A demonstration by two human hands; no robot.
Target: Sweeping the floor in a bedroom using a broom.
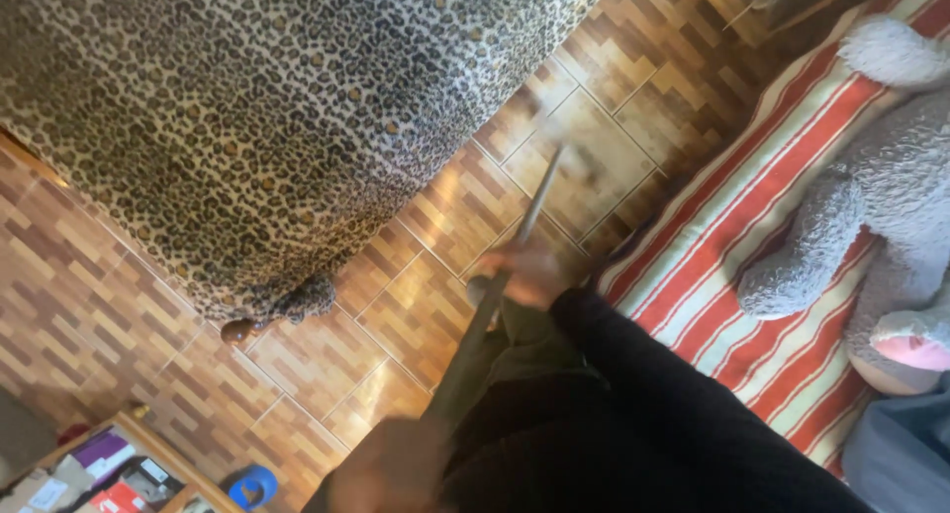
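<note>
Slim straight stick [495, 295] over glossy parquet-patterned tiles [426, 305]

Both hands are blurred. The right hand [534, 276] is seen further up, extended from a black sleeve [643, 374], with its fingers curled closed around a thin pole [495, 295]. The left hand [391, 468] is held low near the frame's bottom edge, wrapped around the same pole.

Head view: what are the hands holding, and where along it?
Both hands grip a long thin stick, likely a broom or mop handle. One blurred hand holds mid-shaft; the other holds its near end. Which is left cannot be told.
</note>
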